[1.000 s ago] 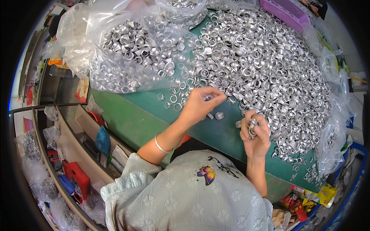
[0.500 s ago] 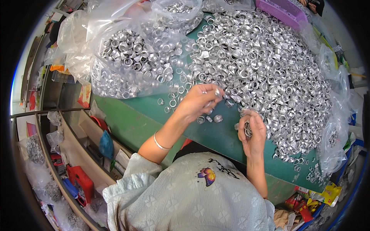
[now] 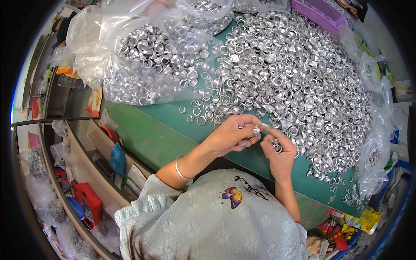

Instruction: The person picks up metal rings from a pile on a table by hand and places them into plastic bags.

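Observation:
A wide heap of silver metal rings covers the green table ahead of me. My left hand is closed around a few rings, one pinched at the fingertips. Just to its right, my right hand curls round several silver rings held in its palm. Its index finger reaches over to the left hand's fingertips, and the two hands meet or nearly meet there. Both are above the table's near edge, in front of the heap. How many rings the left hand holds is hidden by its fingers.
A clear plastic bag full of rings lies to the left of the heap. A purple basket stands at the far right. Crumpled clear plastic lines the right edge. Wooden shelving with bags stands at the left.
My left hand has moved right and nearer to me, from the heap's edge to the right hand. My right hand's index finger now stretches toward it. Both hands still hold rings.

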{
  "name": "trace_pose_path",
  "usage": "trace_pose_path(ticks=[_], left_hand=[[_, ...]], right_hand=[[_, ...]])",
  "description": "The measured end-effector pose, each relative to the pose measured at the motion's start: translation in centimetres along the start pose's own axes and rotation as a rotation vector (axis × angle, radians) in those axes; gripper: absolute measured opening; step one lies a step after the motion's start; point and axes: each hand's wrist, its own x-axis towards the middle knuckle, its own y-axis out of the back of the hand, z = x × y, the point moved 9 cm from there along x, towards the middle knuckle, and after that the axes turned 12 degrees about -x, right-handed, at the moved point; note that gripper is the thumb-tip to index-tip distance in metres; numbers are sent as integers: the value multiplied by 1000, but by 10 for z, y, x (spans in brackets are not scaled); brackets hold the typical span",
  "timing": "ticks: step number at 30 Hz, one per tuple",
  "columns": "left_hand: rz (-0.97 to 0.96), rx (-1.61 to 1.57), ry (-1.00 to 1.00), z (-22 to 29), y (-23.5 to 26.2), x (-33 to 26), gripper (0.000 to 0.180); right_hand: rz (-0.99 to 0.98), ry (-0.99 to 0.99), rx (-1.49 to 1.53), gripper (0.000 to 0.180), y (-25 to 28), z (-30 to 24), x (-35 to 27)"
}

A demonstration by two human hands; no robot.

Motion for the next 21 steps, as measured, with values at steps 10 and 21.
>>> trace_pose_path(ticks=[10,21], left_hand=[[160,-306,-327,34,46,-2,23],[467,810,-690,88,58,12,16]], right_hand=[[52,-213,84,17,9,39,17],[184,296,-994,9,-44,3,84]])
